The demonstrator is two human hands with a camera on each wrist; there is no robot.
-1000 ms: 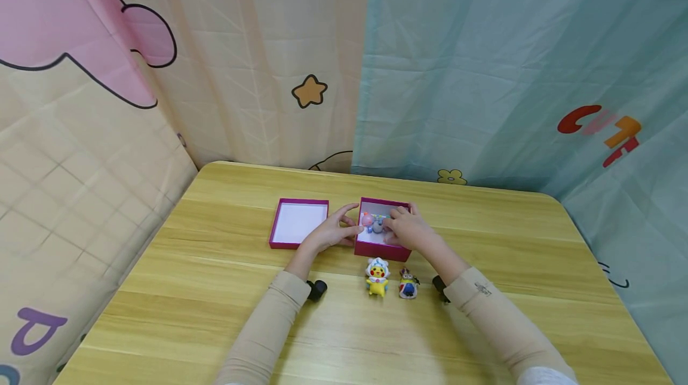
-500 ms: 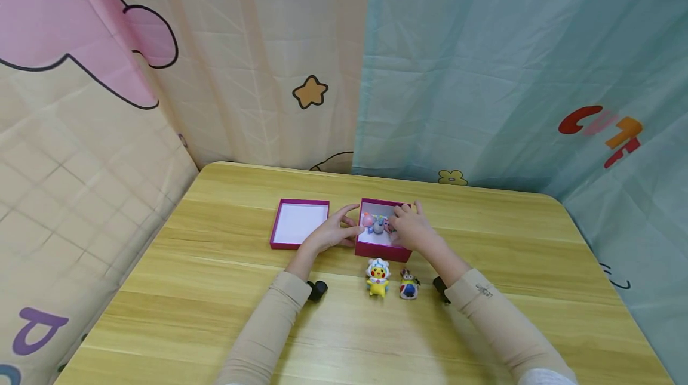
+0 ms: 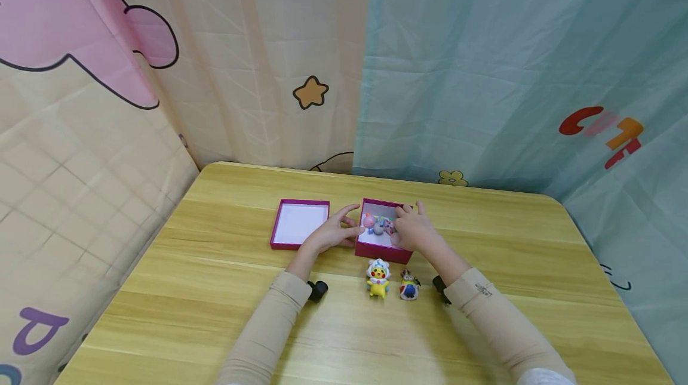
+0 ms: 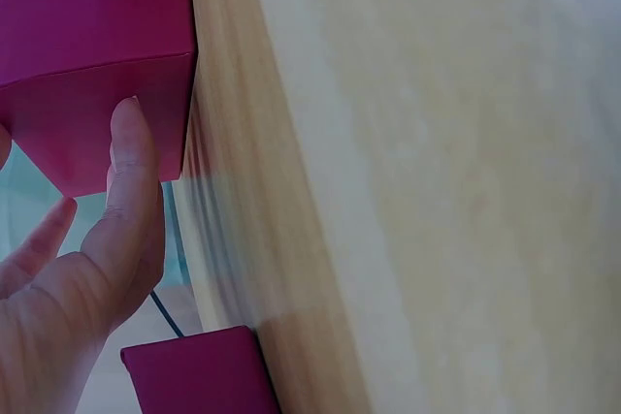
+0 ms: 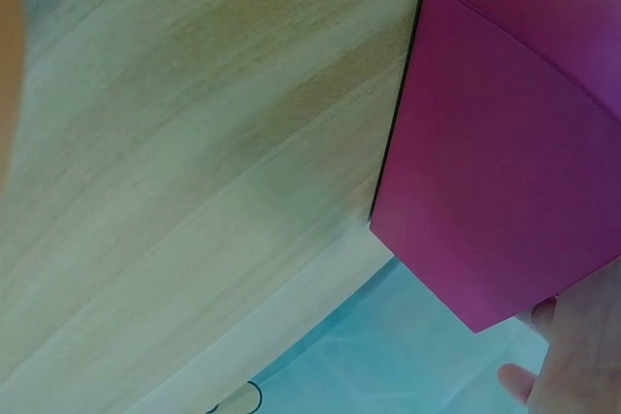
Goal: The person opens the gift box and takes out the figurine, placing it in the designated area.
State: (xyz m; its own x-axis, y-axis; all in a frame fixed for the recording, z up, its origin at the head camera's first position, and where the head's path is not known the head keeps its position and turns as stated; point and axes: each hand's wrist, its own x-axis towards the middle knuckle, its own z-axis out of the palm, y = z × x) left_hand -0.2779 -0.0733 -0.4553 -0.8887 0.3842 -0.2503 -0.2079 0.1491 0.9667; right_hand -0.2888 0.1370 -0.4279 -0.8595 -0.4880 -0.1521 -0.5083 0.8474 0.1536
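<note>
An uncovered magenta box (image 3: 383, 252) with a pale interior stands near the middle of the table. Inside it lie several small toy figures: a pink round-headed one (image 3: 368, 221), a grey one (image 3: 378, 228) and a pink-and-dark patterned one (image 3: 389, 227). My left hand (image 3: 334, 233) is spread at the box's left side; in the left wrist view one finger (image 4: 134, 143) touches its wall. My right hand (image 3: 415, 231) reaches over the right wall into the box, its lower fingertips hidden. I cannot tell whether it holds a figure. In the right wrist view, the box (image 5: 505, 162) hides most of that hand.
To the left of the box lies its magenta lid (image 3: 300, 224), white inside facing up. A yellow Pikachu figure in a white hood (image 3: 378, 277) and a Minion figure (image 3: 409, 286) are in front of the box. Printed curtains (image 3: 457, 74) hang behind the table.
My right hand has shifted slightly rightward inside the box, uncovering the patterned figure. The left hand stays at the box's left side.
</note>
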